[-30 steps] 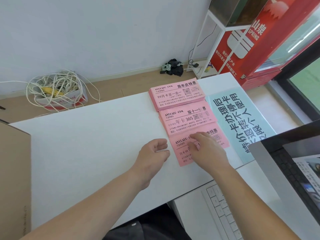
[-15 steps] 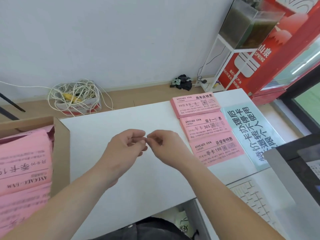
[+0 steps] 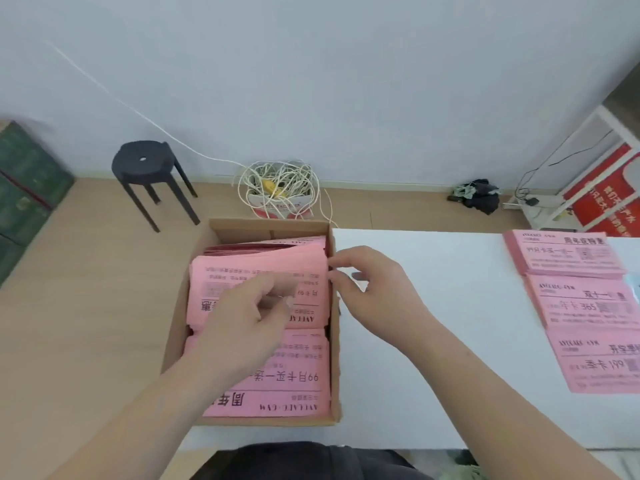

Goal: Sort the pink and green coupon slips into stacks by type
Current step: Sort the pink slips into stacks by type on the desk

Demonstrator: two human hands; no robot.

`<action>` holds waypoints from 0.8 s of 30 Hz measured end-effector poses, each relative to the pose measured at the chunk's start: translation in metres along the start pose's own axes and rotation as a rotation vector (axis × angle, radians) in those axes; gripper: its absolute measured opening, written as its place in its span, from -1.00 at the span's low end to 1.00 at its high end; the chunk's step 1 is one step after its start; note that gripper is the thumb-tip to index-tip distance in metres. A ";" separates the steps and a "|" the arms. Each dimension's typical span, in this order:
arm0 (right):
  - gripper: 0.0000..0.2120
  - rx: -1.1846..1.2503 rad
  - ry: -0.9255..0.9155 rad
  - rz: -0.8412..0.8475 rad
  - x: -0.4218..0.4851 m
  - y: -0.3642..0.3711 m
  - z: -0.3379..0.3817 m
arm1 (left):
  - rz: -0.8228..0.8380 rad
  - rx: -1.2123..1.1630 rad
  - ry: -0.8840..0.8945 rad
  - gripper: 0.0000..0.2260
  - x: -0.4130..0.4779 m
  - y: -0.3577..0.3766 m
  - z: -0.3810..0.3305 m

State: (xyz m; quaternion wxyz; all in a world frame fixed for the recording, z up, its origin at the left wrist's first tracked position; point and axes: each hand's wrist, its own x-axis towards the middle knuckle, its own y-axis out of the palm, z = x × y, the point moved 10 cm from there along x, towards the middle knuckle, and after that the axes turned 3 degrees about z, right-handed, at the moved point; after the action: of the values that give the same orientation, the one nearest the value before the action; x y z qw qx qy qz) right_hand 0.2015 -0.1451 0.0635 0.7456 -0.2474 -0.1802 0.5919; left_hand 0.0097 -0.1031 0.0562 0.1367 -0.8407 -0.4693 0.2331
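Both hands reach into the cardboard box (image 3: 270, 226) of pink slips (image 3: 249, 263), the left hand (image 3: 247, 320) curled above them and the right hand (image 3: 375, 289) at their edge, with motion blur hiding whether either grips, while three sorted stacks (image 3: 585, 301) lie on the table (image 3: 433, 341).

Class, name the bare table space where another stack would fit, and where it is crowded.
Free: white table between the cardboard box and the pink stacks. Crowded: the slip-filled box, left hand and right hand at it.

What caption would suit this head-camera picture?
Left hand and right hand at a brown cardboard box of pink paper slips, three pink stacks on white table.
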 end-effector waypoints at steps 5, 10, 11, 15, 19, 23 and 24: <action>-0.76 -0.354 -0.158 0.130 0.016 0.069 0.030 | -0.090 0.196 0.061 -0.66 -0.007 -0.073 0.053; -0.66 -0.571 -0.164 0.145 0.026 0.090 0.039 | -0.083 0.487 0.227 -0.68 0.011 -0.093 0.056; -0.64 -0.579 -0.155 0.136 0.029 0.090 0.040 | -0.071 0.531 0.280 -0.67 0.015 -0.090 0.051; -0.62 -0.584 -0.115 0.125 0.035 0.091 0.041 | 0.058 0.642 0.353 -0.60 0.033 -0.075 0.048; -0.51 -0.570 -0.057 0.205 0.042 0.095 0.034 | 0.065 0.745 0.349 -0.49 0.051 -0.079 0.050; -0.59 -0.523 -0.084 0.211 0.043 0.095 0.038 | 0.086 0.751 0.332 -0.56 0.053 -0.081 0.048; -0.64 -0.500 -0.118 0.182 0.042 0.094 0.043 | 0.070 0.724 0.372 -0.60 0.049 -0.084 0.043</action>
State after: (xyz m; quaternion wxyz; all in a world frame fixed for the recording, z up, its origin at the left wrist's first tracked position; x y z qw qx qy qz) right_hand 0.1126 -0.0813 0.0428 0.5932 -0.4044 -0.3407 0.6071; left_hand -0.0515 -0.0174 0.0438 0.4983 -0.7816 -0.2952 0.2316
